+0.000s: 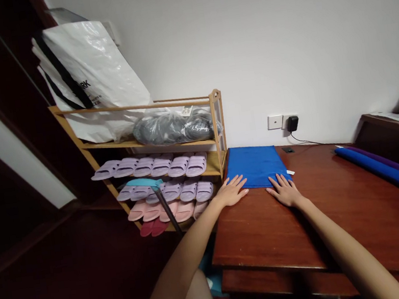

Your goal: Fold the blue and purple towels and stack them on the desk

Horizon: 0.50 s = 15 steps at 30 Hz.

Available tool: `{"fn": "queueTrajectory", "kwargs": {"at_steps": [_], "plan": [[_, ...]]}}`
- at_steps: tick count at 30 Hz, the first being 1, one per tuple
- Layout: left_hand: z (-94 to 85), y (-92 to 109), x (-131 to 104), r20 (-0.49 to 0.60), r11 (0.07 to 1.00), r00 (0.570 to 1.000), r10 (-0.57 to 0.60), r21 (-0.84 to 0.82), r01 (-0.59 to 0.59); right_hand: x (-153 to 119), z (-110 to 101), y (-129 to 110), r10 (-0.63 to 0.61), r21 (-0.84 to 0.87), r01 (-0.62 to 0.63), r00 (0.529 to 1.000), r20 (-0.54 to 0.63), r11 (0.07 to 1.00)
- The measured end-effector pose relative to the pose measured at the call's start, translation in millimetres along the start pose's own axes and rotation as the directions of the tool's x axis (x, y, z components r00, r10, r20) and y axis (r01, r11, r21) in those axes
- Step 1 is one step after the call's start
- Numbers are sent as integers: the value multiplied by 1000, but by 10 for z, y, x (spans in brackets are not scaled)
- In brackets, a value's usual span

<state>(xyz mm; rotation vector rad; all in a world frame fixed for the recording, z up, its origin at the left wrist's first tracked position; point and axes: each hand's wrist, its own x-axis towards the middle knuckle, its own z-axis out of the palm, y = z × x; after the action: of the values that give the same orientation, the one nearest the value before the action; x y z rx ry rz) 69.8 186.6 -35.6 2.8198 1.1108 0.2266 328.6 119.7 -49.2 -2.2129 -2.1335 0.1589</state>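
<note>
A flat blue folded cloth (pixel 257 165) lies on the brown wooden desk (pixel 263 229), near the wall. A small white tag sticks out at its right edge. My left hand (pixel 231 192) rests at the cloth's near left corner, fingers spread. At the near right corner lies my right hand (pixel 283 190), also flat with its fingers apart and fingertips on the cloth. Neither hand grips anything.
Left of the desk stands a wooden rack (pixel 218 117) with rows of slippers (pixel 162 166), a plastic-wrapped grey bundle (pixel 172 127) and a large white bag (pixel 98 64). A blue roll (pixel 381 171) lies at the desk's right. A black adapter (pixel 292 124) is plugged into the wall.
</note>
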Motion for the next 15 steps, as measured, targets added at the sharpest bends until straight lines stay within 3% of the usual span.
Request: {"fn": "queueTrajectory", "kwargs": {"at_steps": [8, 15], "plan": [[18, 21, -54, -80, 1000, 996, 28, 5, -27, -149, 13, -23, 15, -48, -18, 997, -76, 999], [-7, 53, -74, -60, 1000, 998, -9, -5, 8, -353, -4, 351, 25, -79, -32, 996, -88, 996]]}}
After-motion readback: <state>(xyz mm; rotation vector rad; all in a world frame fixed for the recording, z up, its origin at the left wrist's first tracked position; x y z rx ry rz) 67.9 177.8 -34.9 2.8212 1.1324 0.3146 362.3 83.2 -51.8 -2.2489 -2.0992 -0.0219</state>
